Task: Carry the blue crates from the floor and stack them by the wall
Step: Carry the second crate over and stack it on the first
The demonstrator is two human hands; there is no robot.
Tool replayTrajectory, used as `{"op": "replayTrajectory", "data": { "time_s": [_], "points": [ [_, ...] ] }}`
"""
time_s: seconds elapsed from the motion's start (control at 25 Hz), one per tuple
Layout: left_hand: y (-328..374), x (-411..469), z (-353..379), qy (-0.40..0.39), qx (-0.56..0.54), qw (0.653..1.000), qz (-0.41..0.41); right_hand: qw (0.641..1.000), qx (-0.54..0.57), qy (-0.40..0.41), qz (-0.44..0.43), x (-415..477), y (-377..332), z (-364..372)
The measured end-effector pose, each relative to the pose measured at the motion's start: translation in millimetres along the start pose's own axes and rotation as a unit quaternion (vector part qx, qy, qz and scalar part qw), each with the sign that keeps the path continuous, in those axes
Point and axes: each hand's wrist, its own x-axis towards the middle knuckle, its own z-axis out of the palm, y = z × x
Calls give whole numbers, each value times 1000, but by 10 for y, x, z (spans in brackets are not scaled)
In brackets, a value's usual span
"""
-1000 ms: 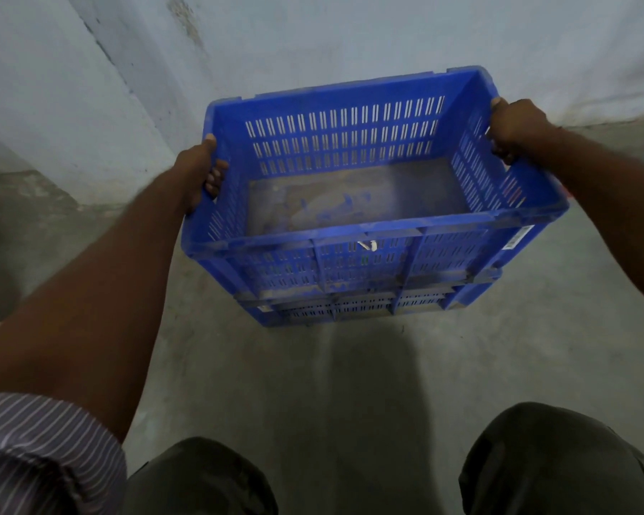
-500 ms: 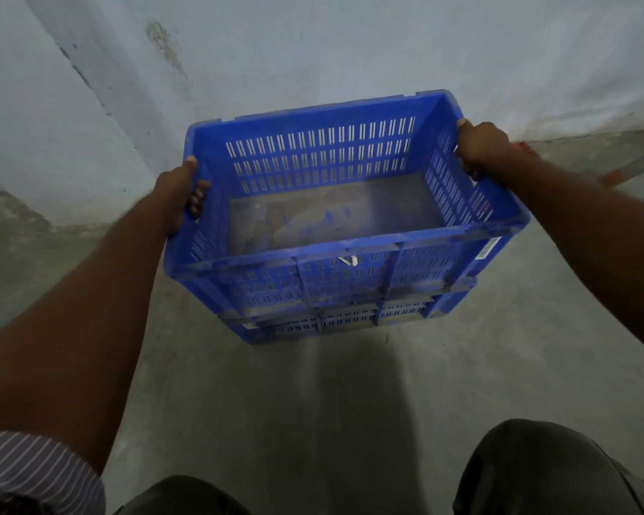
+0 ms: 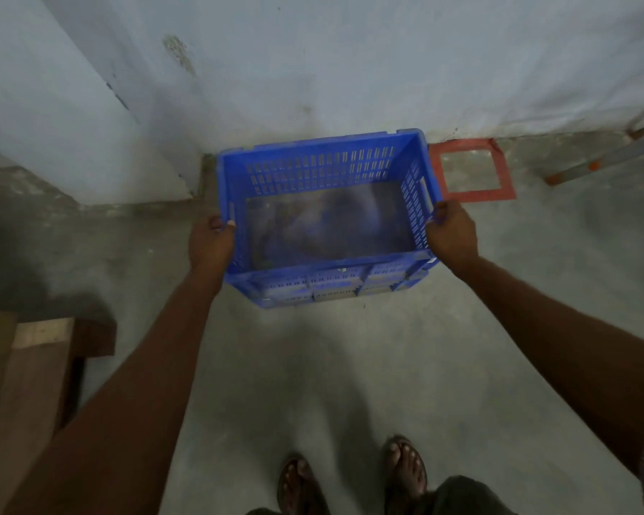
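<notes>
1. The blue crate is by the foot of the wall, near the corner. Its long axis runs left to right, parallel to the wall, and its open top faces up.
2. It is a rectangular box of hard plastic. The sides are pierced with rows of narrow upright slots, and the solid bottom is scuffed and dusty.
3. Under its near side shows the ribbed edge of a lower crate, lined up with it. Whether the top one has fully settled cannot be told.
4. The left hand holds the left short side, thumb hooked over the rim. The right hand holds the right short side, fingers curled at the rim.
5. Just right of the crate, a red tape square marks the rough concrete floor.
6. Bare wooden planks lie at far left. Sandalled feet stand at the bottom edge.
</notes>
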Motion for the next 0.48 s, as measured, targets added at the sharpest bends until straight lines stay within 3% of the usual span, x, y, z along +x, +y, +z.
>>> {"op": "replayTrajectory", "data": {
  "time_s": [0.48],
  "points": [
    [1538,-3025,-2020,-37,-146,984,95,966,174,-187,-45,-2737,-1658,-2245]
  ]
}}
